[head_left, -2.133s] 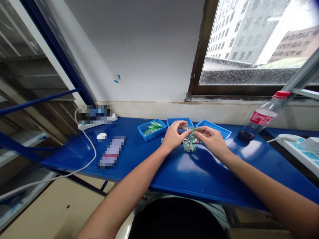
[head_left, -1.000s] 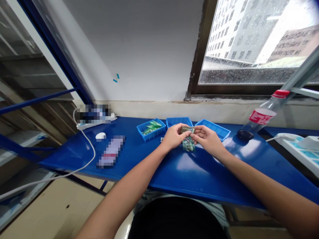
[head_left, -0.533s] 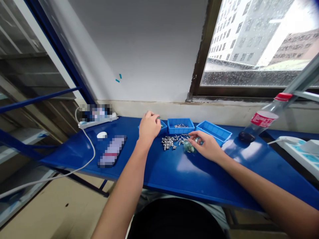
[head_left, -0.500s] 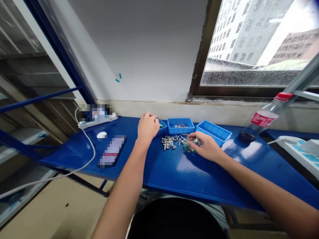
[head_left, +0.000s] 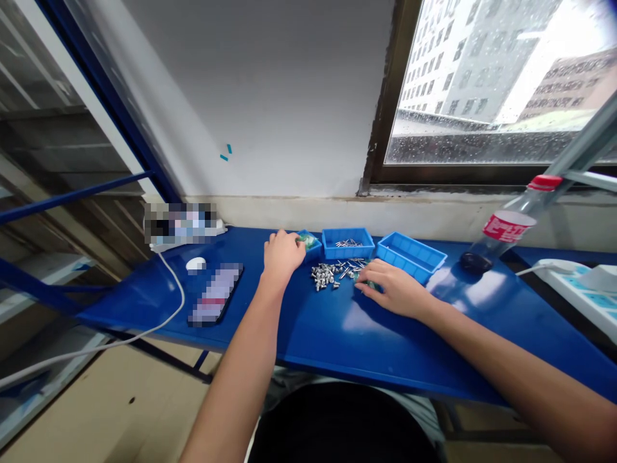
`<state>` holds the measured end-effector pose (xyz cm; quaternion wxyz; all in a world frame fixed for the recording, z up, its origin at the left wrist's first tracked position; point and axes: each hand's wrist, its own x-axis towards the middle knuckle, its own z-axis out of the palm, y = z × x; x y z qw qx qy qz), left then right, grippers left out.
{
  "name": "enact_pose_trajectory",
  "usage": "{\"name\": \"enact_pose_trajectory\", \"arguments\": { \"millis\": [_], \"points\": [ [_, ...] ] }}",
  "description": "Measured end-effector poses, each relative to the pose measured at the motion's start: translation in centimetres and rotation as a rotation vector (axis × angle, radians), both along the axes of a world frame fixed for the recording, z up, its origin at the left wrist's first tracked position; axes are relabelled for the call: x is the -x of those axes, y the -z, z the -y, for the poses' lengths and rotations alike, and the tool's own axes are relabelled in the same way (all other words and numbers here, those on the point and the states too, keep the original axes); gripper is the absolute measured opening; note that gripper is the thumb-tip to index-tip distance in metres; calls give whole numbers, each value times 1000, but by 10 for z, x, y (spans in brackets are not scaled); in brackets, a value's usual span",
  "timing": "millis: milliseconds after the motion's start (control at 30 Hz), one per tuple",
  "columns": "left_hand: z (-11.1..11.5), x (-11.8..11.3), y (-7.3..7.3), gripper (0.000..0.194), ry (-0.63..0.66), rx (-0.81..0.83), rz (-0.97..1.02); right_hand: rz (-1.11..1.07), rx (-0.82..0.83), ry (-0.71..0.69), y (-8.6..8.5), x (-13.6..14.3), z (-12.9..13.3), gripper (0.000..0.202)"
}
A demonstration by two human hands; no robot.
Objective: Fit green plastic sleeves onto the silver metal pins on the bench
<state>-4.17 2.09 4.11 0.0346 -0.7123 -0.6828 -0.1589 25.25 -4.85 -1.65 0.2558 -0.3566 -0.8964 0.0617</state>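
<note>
My left hand (head_left: pixel 283 254) is at the left blue bin (head_left: pixel 315 249), its fingers curled over the bin's left end and the thumb near the green pieces (head_left: pixel 307 240) inside. What those fingers hold is hidden. My right hand (head_left: pixel 395 287) is low over the table, with thumb and fingers closing around small green pieces (head_left: pixel 370 283), mostly covered by the hand. Between the hands lies a pile of short silver metal fittings (head_left: pixel 324 275), with thin metal pins (head_left: pixel 351 265) beside it.
A middle blue bin (head_left: pixel 348 251) holds several metal pins. To its right is another blue bin (head_left: pixel 409 257). A bottle (head_left: pixel 504 228) stands at the right, near a power strip (head_left: pixel 569 292). A phone (head_left: pixel 216 294), a white round object (head_left: pixel 196 264) and a cable (head_left: pixel 176 308) are at the left.
My right hand has lowered and its fingers have drawn together over the green pieces. My left hand has shifted slightly left and down, showing more of the left bin and its green contents.
</note>
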Motion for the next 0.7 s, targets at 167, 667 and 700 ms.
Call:
{"name": "enact_pose_trajectory", "arguments": {
  "millis": [167,667,700],
  "points": [
    [-3,1,4,35,-12,-75,29,-70,-45,69,0,1,0,20],
    [33,-93,42,55,839,-76,514,-826,308,416,-9,-2,-2,46],
    [32,-93,43,53,832,-55,557,-841,308,397,-10,0,-1,45]
  ]
}}
